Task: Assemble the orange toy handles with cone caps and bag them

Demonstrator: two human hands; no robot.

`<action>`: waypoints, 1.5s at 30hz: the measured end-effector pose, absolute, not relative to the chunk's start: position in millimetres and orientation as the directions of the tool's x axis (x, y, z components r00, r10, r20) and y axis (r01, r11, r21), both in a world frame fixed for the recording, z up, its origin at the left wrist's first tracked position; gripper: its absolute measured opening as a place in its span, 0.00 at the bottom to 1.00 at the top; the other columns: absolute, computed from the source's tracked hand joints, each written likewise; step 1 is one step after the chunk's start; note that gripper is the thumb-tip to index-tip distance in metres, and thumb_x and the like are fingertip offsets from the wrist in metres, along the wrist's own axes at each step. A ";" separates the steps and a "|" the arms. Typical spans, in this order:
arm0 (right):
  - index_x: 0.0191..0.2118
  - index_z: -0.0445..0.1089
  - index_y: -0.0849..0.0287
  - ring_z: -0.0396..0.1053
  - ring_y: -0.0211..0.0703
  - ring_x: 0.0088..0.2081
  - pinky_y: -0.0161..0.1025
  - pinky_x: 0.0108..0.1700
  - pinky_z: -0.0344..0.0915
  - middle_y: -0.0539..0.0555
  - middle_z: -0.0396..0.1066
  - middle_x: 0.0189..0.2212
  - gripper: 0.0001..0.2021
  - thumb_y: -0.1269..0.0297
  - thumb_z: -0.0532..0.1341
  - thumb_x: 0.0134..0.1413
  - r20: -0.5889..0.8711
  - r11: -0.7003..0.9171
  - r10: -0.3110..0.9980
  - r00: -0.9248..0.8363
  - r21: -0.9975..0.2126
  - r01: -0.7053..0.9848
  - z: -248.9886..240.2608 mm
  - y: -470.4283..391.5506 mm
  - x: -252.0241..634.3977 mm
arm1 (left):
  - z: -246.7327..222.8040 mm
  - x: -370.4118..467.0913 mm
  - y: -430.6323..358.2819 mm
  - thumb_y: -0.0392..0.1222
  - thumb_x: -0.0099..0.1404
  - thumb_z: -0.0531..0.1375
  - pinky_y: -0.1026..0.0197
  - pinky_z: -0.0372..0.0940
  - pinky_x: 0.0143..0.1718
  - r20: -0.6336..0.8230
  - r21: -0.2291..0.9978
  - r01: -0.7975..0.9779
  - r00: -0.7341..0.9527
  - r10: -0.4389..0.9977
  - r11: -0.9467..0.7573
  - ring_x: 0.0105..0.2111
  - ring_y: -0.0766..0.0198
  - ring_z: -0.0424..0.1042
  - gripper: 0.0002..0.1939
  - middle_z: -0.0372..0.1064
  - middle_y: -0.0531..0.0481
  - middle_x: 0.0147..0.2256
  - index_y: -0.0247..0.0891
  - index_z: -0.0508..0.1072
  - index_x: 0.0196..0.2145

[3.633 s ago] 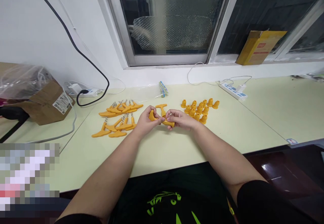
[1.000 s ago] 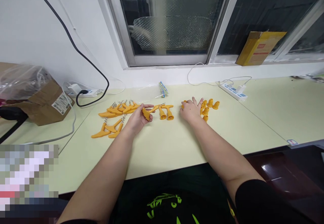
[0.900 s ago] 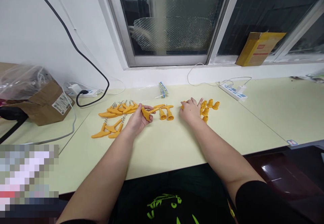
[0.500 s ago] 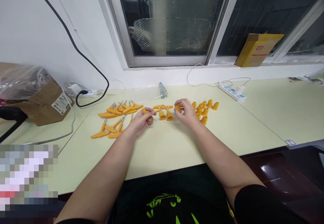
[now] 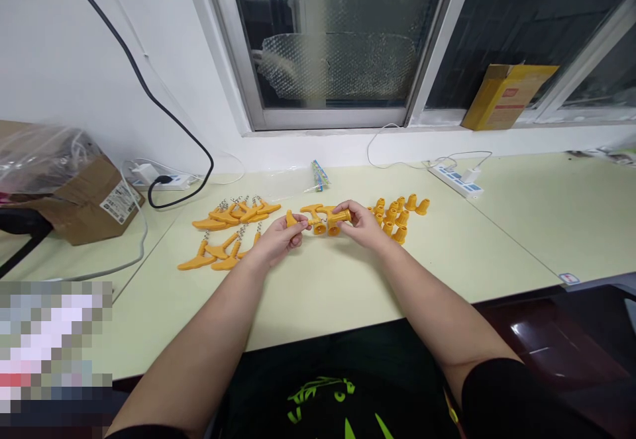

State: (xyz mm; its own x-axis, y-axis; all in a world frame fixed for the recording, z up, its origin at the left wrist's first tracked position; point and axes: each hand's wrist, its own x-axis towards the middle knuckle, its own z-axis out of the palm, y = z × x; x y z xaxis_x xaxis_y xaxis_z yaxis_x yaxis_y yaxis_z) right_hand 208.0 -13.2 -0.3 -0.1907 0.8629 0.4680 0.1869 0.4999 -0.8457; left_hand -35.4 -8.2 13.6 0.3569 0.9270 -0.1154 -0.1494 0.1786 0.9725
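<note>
My left hand (image 5: 283, 237) is closed on a yellow T-handled corkscrew (image 5: 290, 218), whose shaft points right. Facing it from the right, a ribbed yellow cap (image 5: 342, 216) lies between the fingers of my right hand (image 5: 360, 224). The corkscrew's tip and the cap are close but apart. Behind and beneath them, two corkscrews with caps on, one with its handle (image 5: 312, 209) showing, lie on the table. Several bare corkscrews (image 5: 233, 214) with metal spirals lie in two rows to the left. Several more caps (image 5: 400, 219) stand grouped beyond my right hand.
A clear plastic bag (image 5: 288, 184) with a printed top lies at the back of the pale table (image 5: 318, 293). Power strips (image 5: 456, 181) and cables run along the wall. A cardboard box (image 5: 94, 197) stands at the left, and another carton (image 5: 509, 98) leans on the window.
My right hand has turned the cap sideways and brought it slightly left, toward the corkscrew. My left hand has shifted slightly right, keeping the corkscrew.
</note>
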 end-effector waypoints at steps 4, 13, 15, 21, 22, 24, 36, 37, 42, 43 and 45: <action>0.44 0.73 0.56 0.71 0.47 0.50 0.44 0.53 0.68 0.56 0.71 0.45 0.12 0.66 0.62 0.53 0.485 0.540 0.835 -0.261 -0.813 0.216 -0.9 -16.3 202.5 | 16.4 -30.9 -12.9 0.50 0.54 0.75 0.67 0.50 0.22 -0.119 0.975 -0.133 0.359 0.926 0.177 0.20 0.76 0.58 0.22 0.72 0.51 0.34 0.36 0.73 0.38; 0.43 0.75 0.56 0.72 0.48 0.49 0.46 0.52 0.69 0.57 0.74 0.44 0.09 0.64 0.64 0.55 0.528 0.596 0.798 -0.291 -0.764 0.246 -1.8 -17.3 200.5 | 12.5 -26.0 -13.7 0.49 0.52 0.76 0.69 0.54 0.21 -0.216 0.939 -0.186 0.340 0.915 0.291 0.20 0.77 0.59 0.24 0.73 0.50 0.33 0.35 0.75 0.41; 0.43 0.74 0.57 0.73 0.48 0.46 0.46 0.50 0.69 0.57 0.75 0.44 0.11 0.62 0.66 0.54 0.467 0.528 0.840 -0.278 -0.822 0.213 -0.3 -19.2 199.2 | 11.1 -24.8 -13.9 0.49 0.51 0.77 0.69 0.56 0.22 -0.202 0.943 -0.187 0.338 0.919 0.276 0.20 0.77 0.61 0.24 0.72 0.51 0.32 0.35 0.74 0.39; 0.44 0.73 0.56 0.74 0.44 0.34 0.42 0.40 0.72 0.53 0.77 0.35 0.17 0.55 0.71 0.50 0.230 0.244 0.934 -0.275 -0.970 0.019 2.5 -26.6 191.9 | 10.9 -21.1 -17.8 0.48 0.47 0.78 0.62 0.67 0.34 -0.001 0.988 -0.150 0.311 0.950 0.050 0.28 0.66 0.71 0.25 0.70 0.54 0.28 0.37 0.73 0.37; 0.43 0.73 0.56 0.73 0.43 0.31 0.42 0.37 0.72 0.51 0.76 0.31 0.17 0.55 0.71 0.50 0.202 0.211 0.940 -0.275 -0.977 0.002 3.1 -27.0 190.6 | 11.1 -20.8 -18.3 0.48 0.47 0.78 0.59 0.69 0.37 0.049 0.990 -0.142 0.302 0.952 -0.006 0.30 0.64 0.73 0.25 0.72 0.51 0.31 0.37 0.73 0.37; 0.40 0.72 0.56 0.70 0.40 0.25 0.40 0.32 0.72 0.49 0.74 0.26 0.16 0.53 0.71 0.51 0.154 0.153 0.945 -0.287 -0.988 -0.025 4.7 -26.9 188.4 | 11.3 -20.7 -18.8 0.48 0.49 0.77 0.55 0.70 0.42 0.134 0.988 -0.110 0.284 0.950 -0.107 0.35 0.61 0.74 0.23 0.75 0.47 0.37 0.37 0.75 0.36; 0.38 0.66 0.56 0.63 0.36 0.16 0.33 0.18 0.63 0.47 0.70 0.19 0.18 0.44 0.63 0.58 -0.174 -0.221 0.883 -0.437 -0.974 -0.059 7.4 -24.2 190.3 | 15.3 -20.5 -23.8 0.49 0.51 0.77 0.48 0.69 0.51 0.246 0.965 0.015 0.271 0.930 -0.260 0.44 0.50 0.76 0.18 0.78 0.41 0.40 0.38 0.78 0.33; 0.39 0.65 0.55 0.64 0.37 0.17 0.34 0.20 0.64 0.46 0.70 0.21 0.18 0.44 0.63 0.58 -0.123 -0.152 0.898 -0.422 -0.988 -0.037 8.0 -25.5 190.7 | 15.1 -20.5 -23.3 0.49 0.51 0.76 0.48 0.69 0.50 0.242 0.966 0.021 0.259 0.935 -0.256 0.44 0.50 0.76 0.18 0.78 0.41 0.40 0.38 0.78 0.33; 0.45 0.69 0.54 0.73 0.44 0.44 0.42 0.46 0.73 0.55 0.74 0.45 0.16 0.55 0.68 0.53 0.371 0.425 0.885 -0.281 -0.891 0.162 8.6 -30.6 192.8 | 10.6 -22.2 -17.4 0.49 0.52 0.76 0.52 0.71 0.45 0.158 0.986 -0.091 0.211 0.965 -0.142 0.37 0.58 0.76 0.20 0.76 0.46 0.35 0.37 0.74 0.34; 0.45 0.70 0.55 0.73 0.45 0.46 0.43 0.49 0.72 0.56 0.74 0.47 0.16 0.56 0.68 0.53 0.401 0.457 0.873 -0.277 -0.872 0.177 7.6 -30.4 193.2 | 9.8 -23.0 -16.5 0.49 0.52 0.76 0.53 0.71 0.45 0.137 0.985 -0.130 0.220 0.966 -0.110 0.35 0.59 0.75 0.20 0.75 0.47 0.33 0.37 0.74 0.34; 0.45 0.71 0.55 0.74 0.44 0.41 0.43 0.46 0.72 0.55 0.75 0.43 0.15 0.56 0.68 0.54 0.358 0.409 0.891 -0.279 -0.900 0.149 5.0 -28.8 193.2 | 9.7 -24.5 -15.8 0.49 0.52 0.76 0.53 0.71 0.44 0.125 0.984 -0.151 0.236 0.964 -0.090 0.34 0.60 0.75 0.21 0.74 0.49 0.31 0.37 0.73 0.34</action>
